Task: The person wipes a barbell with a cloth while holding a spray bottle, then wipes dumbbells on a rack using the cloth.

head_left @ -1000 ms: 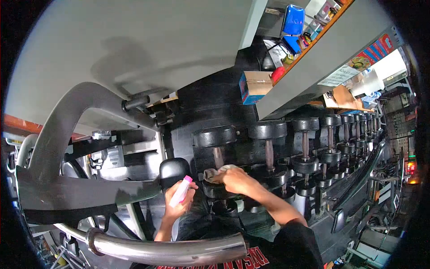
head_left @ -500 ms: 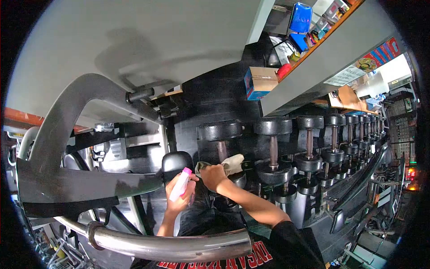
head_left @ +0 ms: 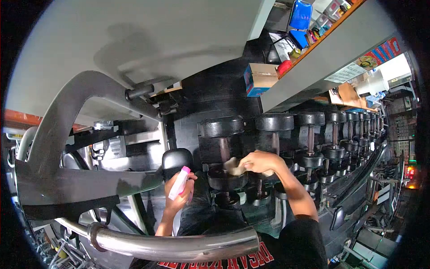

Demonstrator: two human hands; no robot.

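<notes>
Left hand [head_left: 176,197] clamped on white bottle with pink top [head_left: 180,183]; right hand [head_left: 264,162] pinches crumpled beige cloth [head_left: 234,167] at 1 o'clock on black round dumbbell head [head_left: 224,180]. Flatter cloth, even pressure probably work best.

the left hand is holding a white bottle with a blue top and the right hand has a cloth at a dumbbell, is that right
Not quite: the top is pink, not blue, as the head view shows. The left hand does hold the white bottle, and the right hand has a cloth at a dumbbell.
</notes>
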